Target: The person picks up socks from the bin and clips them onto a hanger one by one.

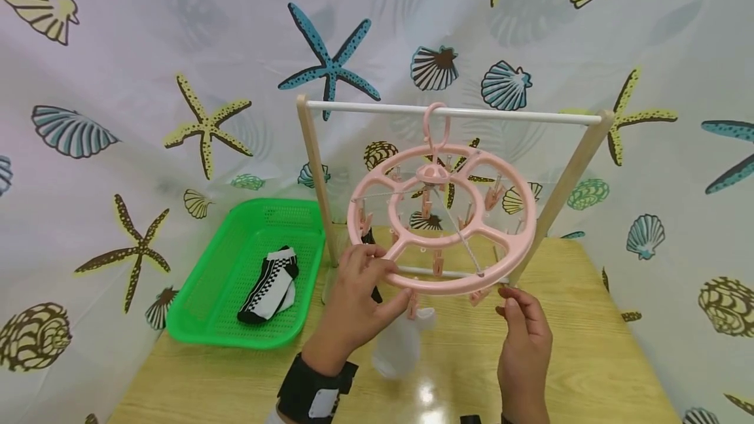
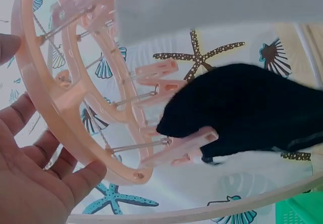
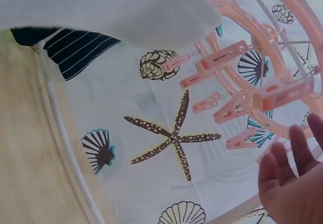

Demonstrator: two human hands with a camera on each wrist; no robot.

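A pink round clip hanger (image 1: 518, 250) with several pegs hangs by its hook from a white bar. My left hand (image 1: 359, 300) grips its front left rim, fingers over the top and thumb below. Just off the front right rim, my right hand (image 1: 527, 345) is raised with its fingers loosely bent and nothing in them. A white sock (image 1: 397, 345), blurred, dangles from the front of the hanger. In the left wrist view, a peg (image 2: 186, 146) clips a black sock (image 2: 242, 108), which is mostly hidden behind my left hand in the head view.
A green basket (image 1: 194, 319) on the left holds black-and-white patterned socks (image 1: 271, 286). The drying frame (image 1: 559, 188) has wooden posts and stands on a wooden table (image 1: 589, 358). Behind it hangs a curtain (image 1: 247, 31) printed with shells and starfish.
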